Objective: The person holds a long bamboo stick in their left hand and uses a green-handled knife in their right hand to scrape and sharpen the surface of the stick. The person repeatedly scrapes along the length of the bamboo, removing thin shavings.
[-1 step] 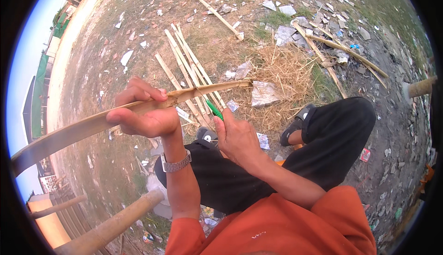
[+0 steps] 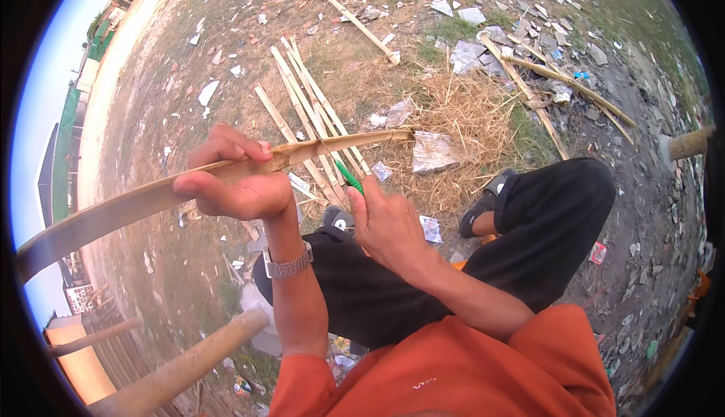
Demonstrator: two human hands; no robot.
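We grip the long, split, pale bamboo strip (image 2: 226,179) in our left hand (image 2: 234,183), fingers curled around it. Our right hand (image 2: 389,224) closes on a green-handled knife (image 2: 349,177) just beneath the strip. We judge shaving underway; the next stroke needs steady support.

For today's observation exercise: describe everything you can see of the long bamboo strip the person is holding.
The bamboo strip is a long, pale tan, split length, slightly bowed, lying roughly level from lower left to a frayed tip at upper right. The left hand grips its middle. The right hand holds a green-handled tool just beneath it.
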